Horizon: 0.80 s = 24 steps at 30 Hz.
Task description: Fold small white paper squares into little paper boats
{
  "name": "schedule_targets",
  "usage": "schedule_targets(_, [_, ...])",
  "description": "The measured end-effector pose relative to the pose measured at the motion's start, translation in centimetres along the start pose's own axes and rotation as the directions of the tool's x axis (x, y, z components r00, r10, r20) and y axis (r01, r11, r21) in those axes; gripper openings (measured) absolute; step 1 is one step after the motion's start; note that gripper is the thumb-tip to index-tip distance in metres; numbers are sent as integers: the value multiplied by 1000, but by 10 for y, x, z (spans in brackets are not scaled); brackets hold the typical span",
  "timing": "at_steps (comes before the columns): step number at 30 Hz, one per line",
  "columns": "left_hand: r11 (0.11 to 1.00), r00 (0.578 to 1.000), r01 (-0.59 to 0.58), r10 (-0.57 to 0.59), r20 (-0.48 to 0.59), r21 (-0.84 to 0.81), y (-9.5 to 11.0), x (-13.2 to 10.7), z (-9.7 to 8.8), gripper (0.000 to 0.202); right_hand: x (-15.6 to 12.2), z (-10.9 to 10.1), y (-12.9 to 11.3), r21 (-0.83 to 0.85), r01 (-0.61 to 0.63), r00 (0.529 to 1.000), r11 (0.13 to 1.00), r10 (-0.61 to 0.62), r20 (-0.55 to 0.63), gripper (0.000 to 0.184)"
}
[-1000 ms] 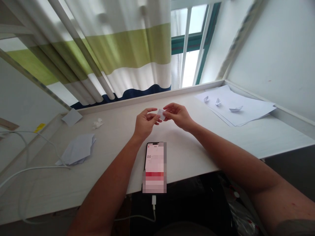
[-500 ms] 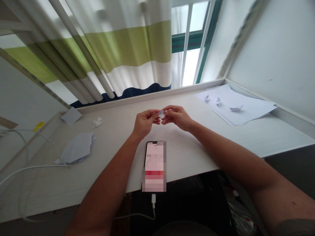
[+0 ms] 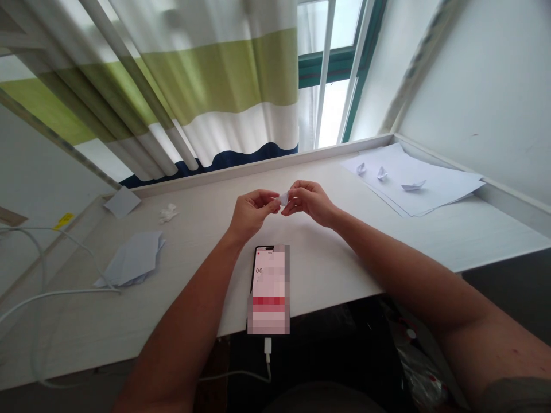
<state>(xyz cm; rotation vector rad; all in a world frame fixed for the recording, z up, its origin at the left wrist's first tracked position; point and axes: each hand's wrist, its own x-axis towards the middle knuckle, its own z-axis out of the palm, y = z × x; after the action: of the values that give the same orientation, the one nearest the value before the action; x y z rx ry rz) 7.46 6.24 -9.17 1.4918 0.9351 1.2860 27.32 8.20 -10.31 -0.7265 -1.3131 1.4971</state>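
Note:
Both hands meet above the middle of the pale desk, with a small folded piece of white paper between their fingertips. My left hand pinches the paper's left edge between thumb and forefinger. From the other side my right hand grips it, its fingers curled and partly covering the folds. A phone lies on the desk just below the hands, its screen lit and partly blurred out. On large white sheets at the right sit three small folded paper boats.
At the left lie a stack of white paper pieces, a single square sheet and a crumpled bit of paper. White cables loop over the left side. A charging plug hangs near the phone. Behind the desk hangs a striped curtain.
The small paper has turned between my fingers and now shows a more upright, pointed face. My right fingers have shifted up slightly; both hands stay in nearly the same place.

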Motion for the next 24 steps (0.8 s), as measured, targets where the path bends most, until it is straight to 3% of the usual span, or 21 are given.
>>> schedule_targets(4, [1000,1000,12,-12,-29,-2,-2,1,0,38,1,0,-1,-67,24,999,997,-27,-36,50])
schedule_targets(8, [1000,997,5,-3,-81,23,-4,2,1,35,2,-1,-2,-130,84,994,988,-93,-64,56])
schedule_targets(14, [998,995,4,2,-100,58,-7,1,2,28,0,-1,-4,-249,91,993,964,-107,-51,51])
schedule_targets(20, [996,995,3,6,-102,87,-9,0,2,17,2,-2,-1,-279,106,991,954,-126,-54,36])
schedule_targets(24, [997,998,-8,13,-62,80,-7,-1,3,18,2,-1,0,-301,133,985,944,-159,-63,37])
